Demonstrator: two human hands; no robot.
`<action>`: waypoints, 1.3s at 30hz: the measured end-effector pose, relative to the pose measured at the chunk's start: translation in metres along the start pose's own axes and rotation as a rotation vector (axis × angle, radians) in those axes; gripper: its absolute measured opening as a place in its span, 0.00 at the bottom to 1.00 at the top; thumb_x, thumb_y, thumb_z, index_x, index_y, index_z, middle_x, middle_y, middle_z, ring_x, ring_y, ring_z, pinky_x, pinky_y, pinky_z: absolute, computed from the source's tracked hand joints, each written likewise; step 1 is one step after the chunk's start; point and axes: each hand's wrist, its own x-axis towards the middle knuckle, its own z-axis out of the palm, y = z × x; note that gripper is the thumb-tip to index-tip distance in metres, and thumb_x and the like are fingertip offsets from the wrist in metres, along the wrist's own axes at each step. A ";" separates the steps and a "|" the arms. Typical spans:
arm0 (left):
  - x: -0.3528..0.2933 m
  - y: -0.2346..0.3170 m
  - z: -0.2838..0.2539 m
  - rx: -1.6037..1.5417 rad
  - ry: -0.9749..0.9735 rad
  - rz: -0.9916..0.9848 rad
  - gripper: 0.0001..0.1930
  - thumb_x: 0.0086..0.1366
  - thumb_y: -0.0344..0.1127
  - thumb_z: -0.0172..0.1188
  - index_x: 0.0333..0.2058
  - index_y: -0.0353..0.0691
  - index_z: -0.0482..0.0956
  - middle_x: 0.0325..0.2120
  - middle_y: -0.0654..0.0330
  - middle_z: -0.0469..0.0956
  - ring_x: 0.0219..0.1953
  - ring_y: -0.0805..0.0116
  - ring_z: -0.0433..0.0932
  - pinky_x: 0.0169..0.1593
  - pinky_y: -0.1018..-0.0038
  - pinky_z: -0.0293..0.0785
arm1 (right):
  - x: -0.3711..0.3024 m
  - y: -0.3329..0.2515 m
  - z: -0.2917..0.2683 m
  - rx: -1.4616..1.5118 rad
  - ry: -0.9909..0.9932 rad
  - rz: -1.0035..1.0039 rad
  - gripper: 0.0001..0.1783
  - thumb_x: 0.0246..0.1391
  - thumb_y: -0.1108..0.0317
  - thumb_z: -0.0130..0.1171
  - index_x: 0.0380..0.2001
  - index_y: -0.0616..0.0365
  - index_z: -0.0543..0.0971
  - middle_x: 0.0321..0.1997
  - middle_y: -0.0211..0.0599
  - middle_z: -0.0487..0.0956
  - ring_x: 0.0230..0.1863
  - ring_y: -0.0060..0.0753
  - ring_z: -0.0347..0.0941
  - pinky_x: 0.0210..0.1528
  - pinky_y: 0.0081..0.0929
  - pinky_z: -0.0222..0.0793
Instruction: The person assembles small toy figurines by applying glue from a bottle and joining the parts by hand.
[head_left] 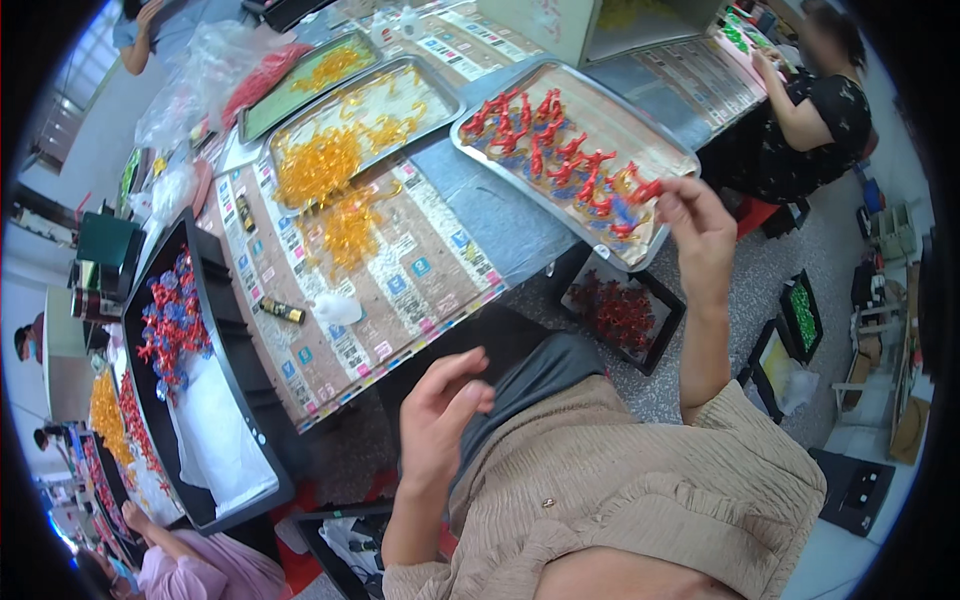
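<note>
My right hand (699, 228) is at the near right corner of a metal tray (668, 143), its thumb and fingers pinched on a small red plastic figure (647, 191). Rows of similar red figures with blue and amber parts (560, 150) stand and lie in that tray. Above my lap, apart from the table, my left hand (440, 408) is loosely curled, fingers apart, and nothing shows in it. A heap of clear amber plastic pieces (318, 168) fills part of a second metal tray (440, 88) and spills onto the table (440, 262). A white bottle (337, 309) lies near the table's front edge.
At the left, a black bin (225, 375) holds red and blue figures (175, 325). A black crate of dark red pieces (612, 312) sits on the floor below the tray. Co-workers sit at the right (815, 120) and lower left (205, 565). A green tray (300, 85) lies farther back.
</note>
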 end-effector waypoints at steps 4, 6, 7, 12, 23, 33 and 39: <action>-0.032 0.026 -0.020 0.247 0.090 0.209 0.15 0.59 0.26 0.58 0.45 0.28 0.77 0.39 0.54 0.73 0.33 0.71 0.76 0.36 0.78 0.74 | 0.042 0.041 -0.039 -0.349 -0.006 -0.077 0.07 0.56 0.75 0.57 0.38 0.65 0.79 0.35 0.29 0.80 0.35 0.16 0.73 0.39 0.17 0.69; -0.051 0.041 -0.032 0.267 0.145 0.258 0.13 0.58 0.25 0.61 0.42 0.28 0.79 0.39 0.55 0.73 0.34 0.72 0.76 0.37 0.78 0.73 | 0.047 0.061 -0.040 -0.313 -0.040 -0.088 0.07 0.56 0.75 0.57 0.37 0.63 0.80 0.33 0.29 0.80 0.34 0.16 0.73 0.38 0.17 0.68; -0.059 0.047 -0.037 0.277 0.173 0.290 0.14 0.58 0.26 0.61 0.43 0.28 0.79 0.39 0.54 0.73 0.33 0.72 0.75 0.36 0.79 0.72 | 0.048 0.068 -0.039 -0.300 -0.091 -0.009 0.07 0.55 0.75 0.57 0.37 0.63 0.80 0.33 0.29 0.80 0.34 0.17 0.73 0.38 0.18 0.68; -0.101 0.084 -0.060 0.462 0.334 0.487 0.12 0.58 0.30 0.60 0.40 0.29 0.80 0.35 0.54 0.73 0.29 0.71 0.75 0.34 0.79 0.71 | 0.046 0.077 -0.027 -0.450 -0.266 -0.118 0.08 0.55 0.74 0.57 0.37 0.64 0.80 0.34 0.35 0.81 0.39 0.22 0.75 0.45 0.22 0.69; -0.118 0.160 -0.202 1.017 0.874 0.363 0.11 0.61 0.28 0.58 0.41 0.34 0.81 0.34 0.59 0.79 0.31 0.73 0.77 0.37 0.77 0.73 | 0.012 0.030 -0.033 -0.319 -0.099 -0.167 0.11 0.63 0.72 0.52 0.45 0.65 0.78 0.47 0.33 0.78 0.47 0.22 0.72 0.51 0.20 0.66; -0.057 0.159 -0.248 1.456 0.334 -0.114 0.11 0.56 0.30 0.59 0.37 0.35 0.82 0.31 0.51 0.80 0.33 0.61 0.79 0.41 0.69 0.75 | -0.039 -0.004 0.025 -0.046 -0.470 -0.106 0.08 0.60 0.75 0.54 0.40 0.66 0.78 0.39 0.33 0.77 0.31 0.16 0.70 0.36 0.14 0.68; -0.031 0.152 -0.227 1.552 0.478 0.220 0.12 0.56 0.30 0.58 0.39 0.34 0.80 0.33 0.46 0.77 0.36 0.53 0.78 0.43 0.64 0.74 | -0.046 -0.002 0.036 -0.028 -0.513 -0.058 0.08 0.60 0.74 0.55 0.41 0.64 0.78 0.37 0.31 0.77 0.31 0.15 0.69 0.35 0.13 0.67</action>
